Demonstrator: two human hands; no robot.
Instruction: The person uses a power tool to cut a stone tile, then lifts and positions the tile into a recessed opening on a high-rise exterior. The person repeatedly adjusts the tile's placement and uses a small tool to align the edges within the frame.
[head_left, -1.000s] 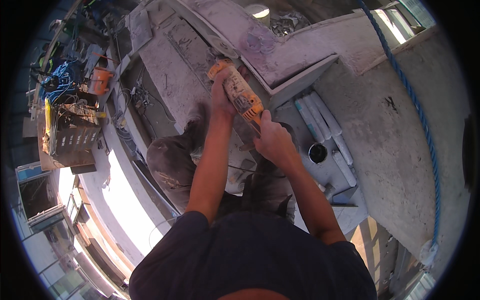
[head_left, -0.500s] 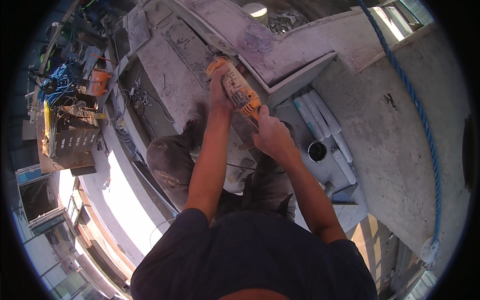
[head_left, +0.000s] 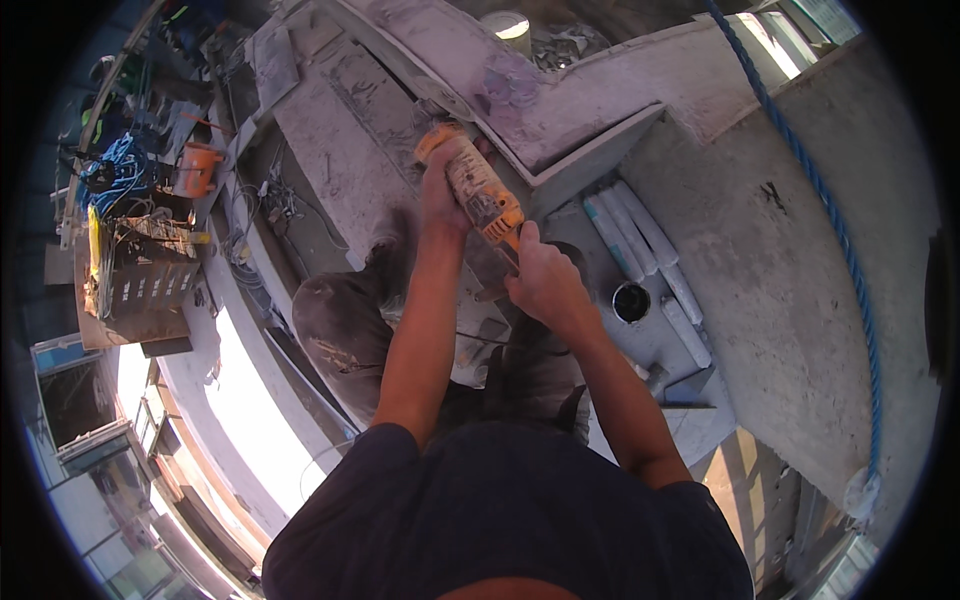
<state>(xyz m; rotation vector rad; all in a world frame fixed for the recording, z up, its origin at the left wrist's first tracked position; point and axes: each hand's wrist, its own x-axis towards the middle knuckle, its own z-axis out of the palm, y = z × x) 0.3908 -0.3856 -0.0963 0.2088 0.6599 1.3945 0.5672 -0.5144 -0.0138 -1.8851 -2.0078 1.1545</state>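
Note:
I hold a dusty yellow-orange angle grinder with both hands, its head pointing away from me at a dust-covered ledge with a pinkish patch. My left hand wraps round the grinder body near its head, and my right hand is closed round the rear handle, where a cord shows. The disc end is blurred against the ledge edge; whether it touches is unclear. My bent legs are below on a dusty panel. Several long pale tubes and an open can with dark contents lie to the right.
A blue rope runs down the right side over a grey curved surface. At left are an orange container, coiled blue hose, a cluttered wooden box and loose cables. A person in dark clothing with reflective strips shows at upper left.
The grinder and both hands rose slightly about half a second ago and have since shifted a little back toward me. The grip is unchanged.

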